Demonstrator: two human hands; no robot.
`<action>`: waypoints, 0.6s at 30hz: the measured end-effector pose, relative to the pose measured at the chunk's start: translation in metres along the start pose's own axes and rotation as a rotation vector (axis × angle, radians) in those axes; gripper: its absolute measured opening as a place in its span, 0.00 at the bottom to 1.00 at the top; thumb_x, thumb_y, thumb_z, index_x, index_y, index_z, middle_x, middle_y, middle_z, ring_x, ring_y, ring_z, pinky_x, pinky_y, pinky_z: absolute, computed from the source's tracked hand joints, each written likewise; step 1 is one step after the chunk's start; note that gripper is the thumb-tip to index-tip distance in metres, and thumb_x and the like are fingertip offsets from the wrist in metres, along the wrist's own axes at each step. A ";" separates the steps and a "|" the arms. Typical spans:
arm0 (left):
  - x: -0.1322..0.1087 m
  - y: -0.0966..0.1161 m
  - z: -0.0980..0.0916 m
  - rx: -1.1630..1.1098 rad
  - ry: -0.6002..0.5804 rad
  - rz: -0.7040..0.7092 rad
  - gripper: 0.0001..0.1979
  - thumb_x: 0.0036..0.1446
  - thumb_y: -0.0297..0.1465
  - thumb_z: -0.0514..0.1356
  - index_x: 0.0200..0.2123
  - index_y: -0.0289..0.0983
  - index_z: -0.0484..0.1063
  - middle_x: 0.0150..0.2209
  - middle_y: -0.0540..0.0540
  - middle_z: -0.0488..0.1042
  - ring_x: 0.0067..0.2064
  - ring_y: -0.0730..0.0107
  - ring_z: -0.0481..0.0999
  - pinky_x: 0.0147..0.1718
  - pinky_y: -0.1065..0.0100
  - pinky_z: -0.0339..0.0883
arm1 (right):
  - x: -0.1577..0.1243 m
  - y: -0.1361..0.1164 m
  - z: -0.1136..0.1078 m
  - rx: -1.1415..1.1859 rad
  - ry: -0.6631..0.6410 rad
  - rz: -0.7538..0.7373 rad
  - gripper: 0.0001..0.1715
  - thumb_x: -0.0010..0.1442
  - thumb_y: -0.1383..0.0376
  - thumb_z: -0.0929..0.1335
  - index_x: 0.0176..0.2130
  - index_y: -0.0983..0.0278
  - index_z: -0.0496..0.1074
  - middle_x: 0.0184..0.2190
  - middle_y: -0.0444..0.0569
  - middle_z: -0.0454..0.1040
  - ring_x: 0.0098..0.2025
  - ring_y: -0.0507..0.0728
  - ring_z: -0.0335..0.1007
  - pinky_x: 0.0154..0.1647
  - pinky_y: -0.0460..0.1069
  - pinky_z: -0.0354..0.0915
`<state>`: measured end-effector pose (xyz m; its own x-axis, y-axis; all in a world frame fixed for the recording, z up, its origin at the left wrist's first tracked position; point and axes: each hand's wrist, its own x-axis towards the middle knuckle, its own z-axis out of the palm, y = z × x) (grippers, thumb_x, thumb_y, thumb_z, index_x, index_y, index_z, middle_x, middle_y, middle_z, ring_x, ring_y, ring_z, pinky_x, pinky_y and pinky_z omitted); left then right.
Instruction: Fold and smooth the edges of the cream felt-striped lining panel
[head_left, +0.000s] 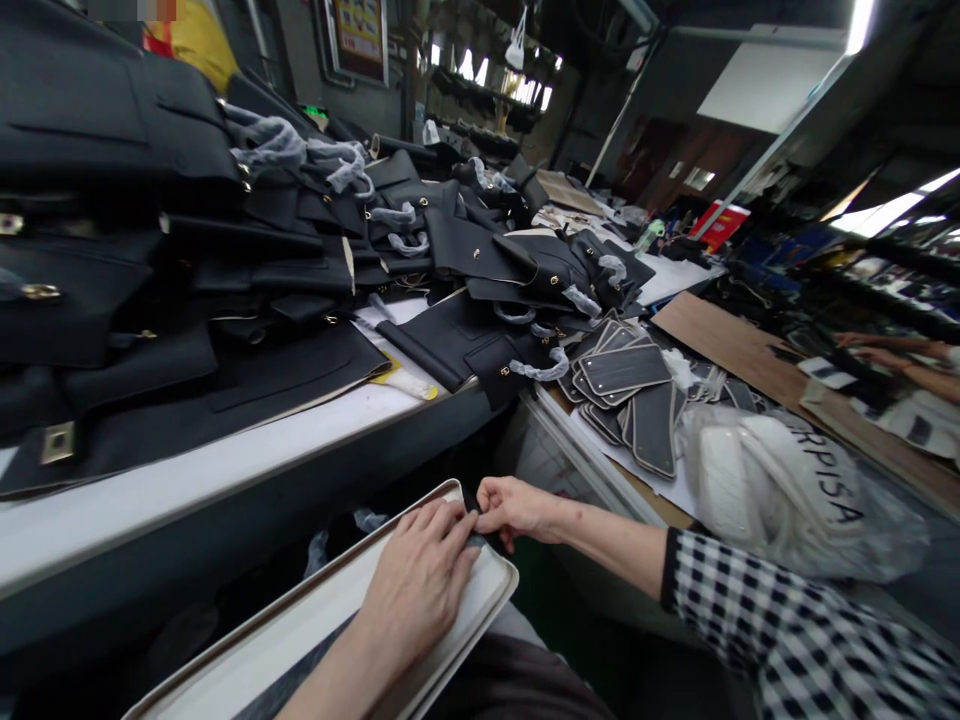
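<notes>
Fingers of the right hand are drawn together at the far end of a white tray-like piece; whether they grip anything there cannot be told. Fingers of the left hand lie flat and stretched out over the same piece, close to the right fingertips. That piece, brown along its left rim, slants over the person's lap, off the table, just in front of its near edge; a dark strip lies inside, partly under the left forearm. Black bag pieces (some with wrapped handles and gold fittings) heap along the table to its right corner. On the second table, pale-edged dark panels are piled near the edge facing the person, beside a clear plastic bag, with a brown board behind
</notes>
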<state>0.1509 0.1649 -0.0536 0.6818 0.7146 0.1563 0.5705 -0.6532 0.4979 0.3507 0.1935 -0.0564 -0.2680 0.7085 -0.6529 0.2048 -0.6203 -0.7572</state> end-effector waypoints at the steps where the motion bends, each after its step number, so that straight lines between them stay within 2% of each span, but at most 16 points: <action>1: -0.001 0.001 -0.003 -0.012 -0.010 -0.004 0.13 0.66 0.30 0.51 0.50 0.39 0.70 0.49 0.44 0.71 0.52 0.55 0.68 0.53 0.49 0.65 | 0.001 -0.001 0.001 -0.007 -0.008 0.013 0.21 0.39 0.65 0.75 0.30 0.62 0.62 0.16 0.34 0.63 0.13 0.47 0.57 0.12 0.41 0.57; 4: -0.011 0.005 -0.013 -0.046 0.016 -0.018 0.14 0.65 0.27 0.51 0.51 0.39 0.69 0.53 0.43 0.70 0.52 0.58 0.70 0.51 0.56 0.69 | 0.000 0.001 0.002 -0.027 -0.011 0.012 0.22 0.39 0.62 0.75 0.30 0.62 0.61 0.16 0.34 0.62 0.13 0.47 0.56 0.13 0.42 0.57; 6: -0.027 0.006 -0.020 -0.008 0.113 -0.023 0.16 0.64 0.24 0.51 0.52 0.38 0.68 0.56 0.41 0.67 0.54 0.59 0.70 0.48 0.61 0.71 | -0.002 0.005 0.003 -0.034 0.009 -0.015 0.23 0.41 0.60 0.76 0.30 0.61 0.60 0.17 0.34 0.61 0.15 0.46 0.55 0.14 0.42 0.56; 10: -0.066 -0.005 -0.023 0.254 0.281 -0.027 0.14 0.64 0.26 0.50 0.50 0.35 0.70 0.49 0.40 0.72 0.48 0.58 0.73 0.43 0.60 0.73 | -0.006 0.016 0.006 -0.038 0.059 -0.080 0.24 0.45 0.57 0.76 0.32 0.62 0.60 0.20 0.35 0.61 0.18 0.46 0.54 0.16 0.41 0.51; 14: -0.082 -0.015 -0.012 0.457 0.268 -0.058 0.14 0.65 0.29 0.52 0.52 0.34 0.69 0.49 0.40 0.73 0.47 0.55 0.73 0.42 0.57 0.72 | -0.010 0.027 0.010 -0.023 0.099 -0.154 0.24 0.49 0.54 0.74 0.32 0.61 0.59 0.21 0.36 0.59 0.22 0.47 0.53 0.20 0.42 0.49; 18: -0.070 -0.007 -0.010 0.436 0.210 -0.176 0.14 0.65 0.25 0.53 0.52 0.34 0.69 0.44 0.42 0.74 0.42 0.59 0.74 0.39 0.60 0.70 | -0.005 0.044 0.008 0.027 0.089 -0.171 0.30 0.50 0.44 0.73 0.31 0.61 0.57 0.22 0.37 0.58 0.24 0.48 0.52 0.21 0.43 0.48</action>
<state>0.0945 0.1221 -0.0600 0.4775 0.8286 0.2924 0.8365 -0.5305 0.1371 0.3536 0.1605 -0.0861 -0.2120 0.8309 -0.5145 0.1378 -0.4958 -0.8574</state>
